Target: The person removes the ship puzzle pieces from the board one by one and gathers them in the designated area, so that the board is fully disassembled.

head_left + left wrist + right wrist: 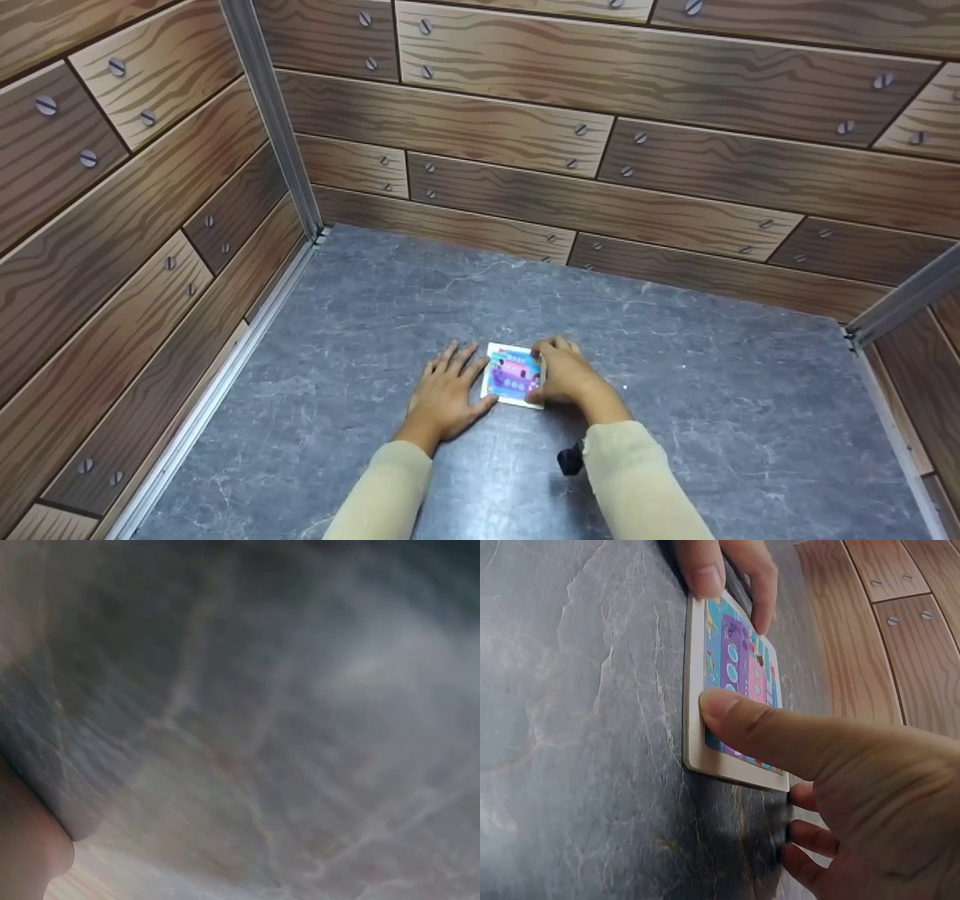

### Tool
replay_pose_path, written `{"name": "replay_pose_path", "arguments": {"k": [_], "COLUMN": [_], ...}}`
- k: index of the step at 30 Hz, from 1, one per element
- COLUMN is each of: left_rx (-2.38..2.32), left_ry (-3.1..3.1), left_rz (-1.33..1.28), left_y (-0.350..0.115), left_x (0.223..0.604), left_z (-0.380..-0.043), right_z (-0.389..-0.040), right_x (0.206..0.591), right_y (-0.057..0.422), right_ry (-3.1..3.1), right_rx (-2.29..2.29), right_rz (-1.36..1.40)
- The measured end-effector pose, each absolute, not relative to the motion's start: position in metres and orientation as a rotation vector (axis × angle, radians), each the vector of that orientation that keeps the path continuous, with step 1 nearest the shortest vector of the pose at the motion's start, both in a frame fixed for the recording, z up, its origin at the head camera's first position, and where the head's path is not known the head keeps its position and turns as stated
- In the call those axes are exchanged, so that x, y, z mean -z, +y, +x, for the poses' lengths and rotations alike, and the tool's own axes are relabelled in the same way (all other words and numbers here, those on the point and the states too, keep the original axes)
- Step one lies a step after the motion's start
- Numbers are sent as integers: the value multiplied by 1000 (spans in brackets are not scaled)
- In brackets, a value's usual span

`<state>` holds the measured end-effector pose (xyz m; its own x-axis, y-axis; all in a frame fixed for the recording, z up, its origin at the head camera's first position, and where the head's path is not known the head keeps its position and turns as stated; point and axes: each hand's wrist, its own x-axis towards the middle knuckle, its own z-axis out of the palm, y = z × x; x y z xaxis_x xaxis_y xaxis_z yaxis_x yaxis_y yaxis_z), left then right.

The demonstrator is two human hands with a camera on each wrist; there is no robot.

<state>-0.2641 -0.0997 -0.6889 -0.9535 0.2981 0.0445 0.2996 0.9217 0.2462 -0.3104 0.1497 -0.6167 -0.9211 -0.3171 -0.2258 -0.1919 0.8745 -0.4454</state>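
Note:
A small square board with a pale border and a pink, purple and blue cartoon print lies at the middle of the grey tabletop. My right hand grips its right edge; in the right wrist view the thumb presses on the border, with the other fingers at the edge and partly hidden. On the opposite side my left hand rests with fingers spread, thumb and fingertips touching the board's left edge. The left wrist view holds mostly blurred tabletop and a sliver of skin.
Grey marbled tabletop surrounds both hands. Wood-print panels stand at the back and both sides, joined by metal corner posts. A black piece sits by the right sleeve.

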Motion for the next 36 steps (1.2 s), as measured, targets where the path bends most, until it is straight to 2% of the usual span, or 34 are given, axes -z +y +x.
{"name": "replay_pose_path", "arguments": {"k": [12, 24, 36], "left_rx": [429, 400, 365], "left_ry": [-3073, -3097, -3089], "left_rz": [-474, -464, -460], "left_y": [-100, -100, -99], "left_x": [691, 686, 689], "left_z": [-264, -263, -265], "right_z": [-311, -313, -316], "right_x": [612, 630, 646], "right_y": [144, 135, 137], "right_ry": [2697, 2873, 3131], "right_rx": [620, 662, 613], "right_rz": [-276, -340, -671]}}
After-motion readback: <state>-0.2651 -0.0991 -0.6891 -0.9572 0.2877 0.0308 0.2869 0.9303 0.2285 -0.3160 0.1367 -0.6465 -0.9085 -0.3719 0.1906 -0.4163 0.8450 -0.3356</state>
